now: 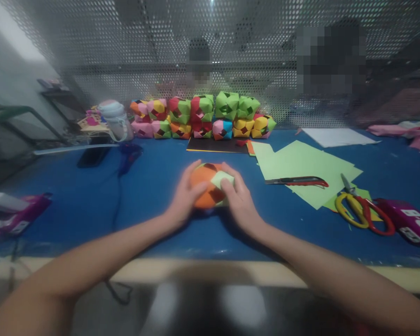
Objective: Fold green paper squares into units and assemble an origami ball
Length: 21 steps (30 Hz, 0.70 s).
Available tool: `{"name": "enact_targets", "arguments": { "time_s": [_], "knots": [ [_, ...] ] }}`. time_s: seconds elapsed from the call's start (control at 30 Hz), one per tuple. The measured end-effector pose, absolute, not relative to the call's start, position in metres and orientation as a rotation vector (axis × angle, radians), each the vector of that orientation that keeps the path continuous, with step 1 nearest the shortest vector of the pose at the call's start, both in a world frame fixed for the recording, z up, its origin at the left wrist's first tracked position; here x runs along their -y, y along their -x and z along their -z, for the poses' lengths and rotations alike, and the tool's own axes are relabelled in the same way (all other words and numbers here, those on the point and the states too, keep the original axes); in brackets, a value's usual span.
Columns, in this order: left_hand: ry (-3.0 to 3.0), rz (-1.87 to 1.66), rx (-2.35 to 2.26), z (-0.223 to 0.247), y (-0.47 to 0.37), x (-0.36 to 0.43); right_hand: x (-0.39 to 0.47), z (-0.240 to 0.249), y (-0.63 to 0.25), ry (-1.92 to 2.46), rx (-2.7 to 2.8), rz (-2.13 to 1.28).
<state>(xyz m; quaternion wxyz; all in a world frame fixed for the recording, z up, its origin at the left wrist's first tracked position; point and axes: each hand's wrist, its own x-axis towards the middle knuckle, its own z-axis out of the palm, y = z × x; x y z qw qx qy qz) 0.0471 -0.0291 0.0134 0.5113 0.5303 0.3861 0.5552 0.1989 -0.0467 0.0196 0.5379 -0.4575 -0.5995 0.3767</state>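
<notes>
An orange and pale green folded paper ball is held between both hands, just above the middle of the blue table. My left hand wraps round its left side, thumb across the orange front. On the right side, my right hand grips it with the thumb on a pale green patch. The underside of the ball is mostly hidden. Behind it, several colourful folded paper balls stand stacked in two rows.
Pale green sheets lie at right with a red cutter on them. Scissors and a purple packet are nearer the right edge. A phone, a bottle and a cable are at left on the blue table.
</notes>
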Motion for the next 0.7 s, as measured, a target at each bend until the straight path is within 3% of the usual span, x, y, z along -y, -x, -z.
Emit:
{"name": "enact_targets", "arguments": {
  "time_s": [0.3, 0.57, 0.7],
  "knots": [
    [-0.907, -1.322, -0.947, -0.041, -0.051, 0.025, 0.044, -0.018, -0.202, 1.103, 1.575, -0.937],
    [-0.711, -1.182, -0.846, -0.049, -0.047, 0.019, 0.035, -0.013, -0.215, 0.853, 1.951, -0.498],
    [-0.722, -1.260, -0.917, -0.041, -0.049, 0.018, 0.033, -0.008, -0.214, 0.837, 1.993, -0.442]
  ]
}}
